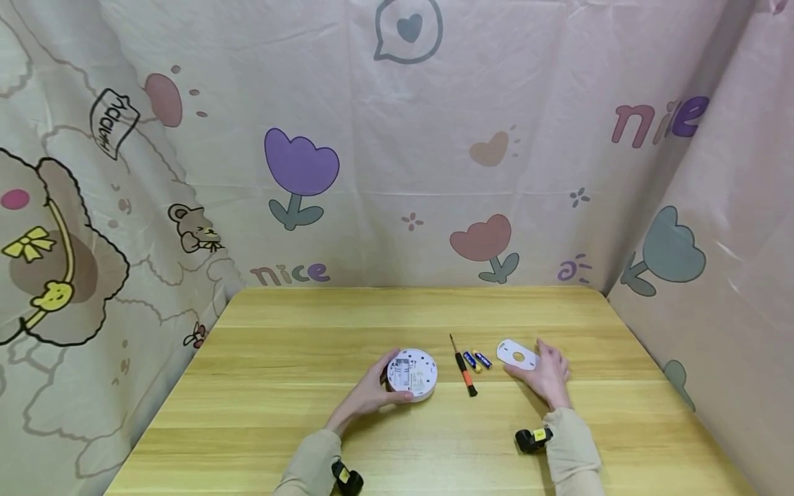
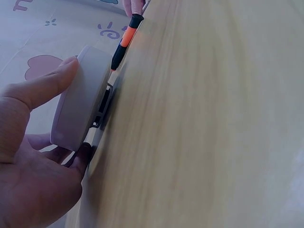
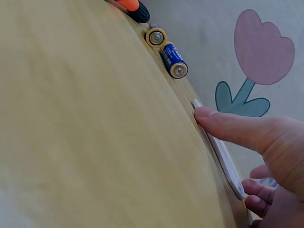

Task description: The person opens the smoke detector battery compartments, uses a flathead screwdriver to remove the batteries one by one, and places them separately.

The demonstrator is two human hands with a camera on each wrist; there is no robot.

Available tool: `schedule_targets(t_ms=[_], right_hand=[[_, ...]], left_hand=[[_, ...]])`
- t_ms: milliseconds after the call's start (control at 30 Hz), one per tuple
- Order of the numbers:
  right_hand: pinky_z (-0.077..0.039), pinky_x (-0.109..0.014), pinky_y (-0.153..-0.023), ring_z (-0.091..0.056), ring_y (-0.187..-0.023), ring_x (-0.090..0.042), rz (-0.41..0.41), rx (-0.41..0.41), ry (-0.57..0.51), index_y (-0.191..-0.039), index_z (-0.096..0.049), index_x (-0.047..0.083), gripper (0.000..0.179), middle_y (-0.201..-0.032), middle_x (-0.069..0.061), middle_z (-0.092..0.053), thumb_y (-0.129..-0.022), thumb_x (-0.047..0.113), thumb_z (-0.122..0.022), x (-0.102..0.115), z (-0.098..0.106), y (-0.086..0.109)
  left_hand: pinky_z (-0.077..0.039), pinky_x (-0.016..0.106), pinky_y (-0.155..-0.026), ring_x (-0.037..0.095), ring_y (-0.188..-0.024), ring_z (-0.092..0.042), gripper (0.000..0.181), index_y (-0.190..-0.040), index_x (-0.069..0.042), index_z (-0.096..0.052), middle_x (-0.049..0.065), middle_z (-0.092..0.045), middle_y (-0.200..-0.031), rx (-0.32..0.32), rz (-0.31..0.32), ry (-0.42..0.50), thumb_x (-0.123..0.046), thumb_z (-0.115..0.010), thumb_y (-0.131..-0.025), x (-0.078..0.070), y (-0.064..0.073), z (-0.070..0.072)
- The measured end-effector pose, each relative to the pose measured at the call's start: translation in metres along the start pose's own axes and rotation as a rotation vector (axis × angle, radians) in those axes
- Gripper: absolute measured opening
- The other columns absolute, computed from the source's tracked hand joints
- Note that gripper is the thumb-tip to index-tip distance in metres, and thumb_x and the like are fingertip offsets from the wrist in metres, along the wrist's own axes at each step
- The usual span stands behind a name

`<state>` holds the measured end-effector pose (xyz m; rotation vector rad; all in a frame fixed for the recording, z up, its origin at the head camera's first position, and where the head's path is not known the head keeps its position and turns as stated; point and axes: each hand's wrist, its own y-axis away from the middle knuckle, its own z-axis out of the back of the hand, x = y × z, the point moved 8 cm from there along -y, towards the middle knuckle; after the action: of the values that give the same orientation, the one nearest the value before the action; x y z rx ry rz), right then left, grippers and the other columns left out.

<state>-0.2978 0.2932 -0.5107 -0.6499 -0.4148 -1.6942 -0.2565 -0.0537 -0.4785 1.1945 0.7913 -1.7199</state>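
My left hand (image 1: 372, 388) grips a round white smoke detector (image 1: 423, 375) by its rim, thumb on the near side and fingers round the far side. A printed label on its back faces up in the head view. From the left wrist view the detector (image 2: 81, 102) stands tilted close over the table. At the right, my right hand (image 1: 547, 372) holds a flat white mounting plate (image 1: 507, 350) with a round hole, thumb on its near edge and fingertips at its right end. In the right wrist view the plate (image 3: 223, 159) lies low along the tabletop.
Between the hands lie an orange-and-black screwdriver (image 1: 464, 372) and two blue-and-yellow batteries, the left battery (image 1: 471, 361) right beside the right battery (image 1: 482, 359). The wooden table (image 1: 279, 413) ends at a patterned curtain (image 1: 384, 138) at the back and sides.
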Motion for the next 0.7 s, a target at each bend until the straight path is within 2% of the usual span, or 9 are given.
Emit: schedule_targets(t_ms=[200, 500, 700], right_hand=[[-0.023, -0.057, -0.088, -0.024, -0.11, -0.045, 0.005, 0.005, 0.034, -0.135, -0.028, -0.004, 0.103, -0.125, -0.031, -0.03, -0.06, 0.048, -0.075, 0.0012, -0.0003, -0.0012], [-0.025, -0.053, -0.084, -0.026, -0.108, -0.043, 0.039, -0.024, 0.026, -0.126, -0.043, -0.002, 0.082, -0.124, -0.029, -0.034, -0.064, 0.042, -0.075, 0.001, -0.0003, -0.0029], [-0.024, -0.057, -0.086, -0.025, -0.111, -0.046, 0.06, -0.028, 0.022, -0.123, -0.047, 0.001, 0.071, -0.124, -0.031, -0.034, -0.068, 0.037, -0.073, 0.0015, -0.0002, -0.0034]], left_hand=[[-0.021, 0.05, -0.11, 0.038, -0.131, -0.027, 0.092, -0.14, -0.001, -0.019, 0.023, -0.026, -0.143, -0.003, -0.001, -0.006, -0.018, -0.075, -0.069, -0.0003, 0.0001, 0.0006], [-0.02, 0.05, -0.11, 0.038, -0.132, -0.027, 0.094, -0.141, -0.002, -0.019, 0.022, -0.026, -0.144, -0.002, 0.001, -0.007, -0.018, -0.076, -0.068, 0.0003, -0.0002, 0.0], [-0.02, 0.05, -0.11, 0.038, -0.132, -0.026, 0.093, -0.141, -0.001, -0.018, 0.023, -0.025, -0.144, 0.0, -0.005, -0.002, -0.018, -0.075, -0.069, 0.0002, -0.0005, 0.0001]])
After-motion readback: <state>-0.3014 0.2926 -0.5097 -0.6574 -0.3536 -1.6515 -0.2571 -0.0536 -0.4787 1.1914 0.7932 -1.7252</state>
